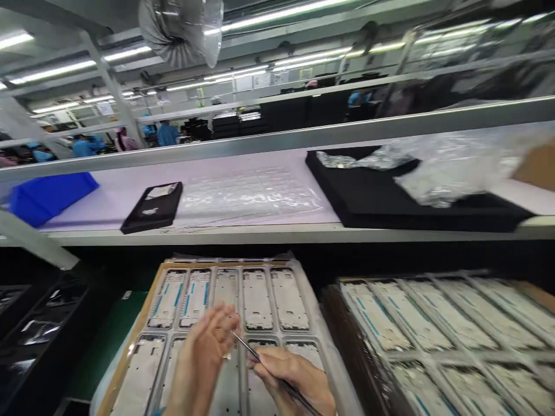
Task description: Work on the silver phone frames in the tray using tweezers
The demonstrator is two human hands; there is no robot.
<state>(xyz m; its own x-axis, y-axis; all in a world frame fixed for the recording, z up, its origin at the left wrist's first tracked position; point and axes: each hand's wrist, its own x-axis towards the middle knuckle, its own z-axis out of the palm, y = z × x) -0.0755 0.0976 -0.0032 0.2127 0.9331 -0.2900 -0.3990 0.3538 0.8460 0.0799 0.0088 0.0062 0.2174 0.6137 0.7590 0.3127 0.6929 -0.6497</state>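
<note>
Closed around slim tweezers (291, 390), the right hand (295, 372) points their tip toward the blurred left hand (208, 341), whose hold I can't tell; above the trayed phone frames (257, 300), steady wrists should prevent scratches.

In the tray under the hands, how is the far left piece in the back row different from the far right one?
The far left piece has bright blue strips, but the far right piece shows none. In the picture, the far left piece's top end leans right, while the far right piece's leans left. Both are long and pale, each in its own slot of the tray.
</note>
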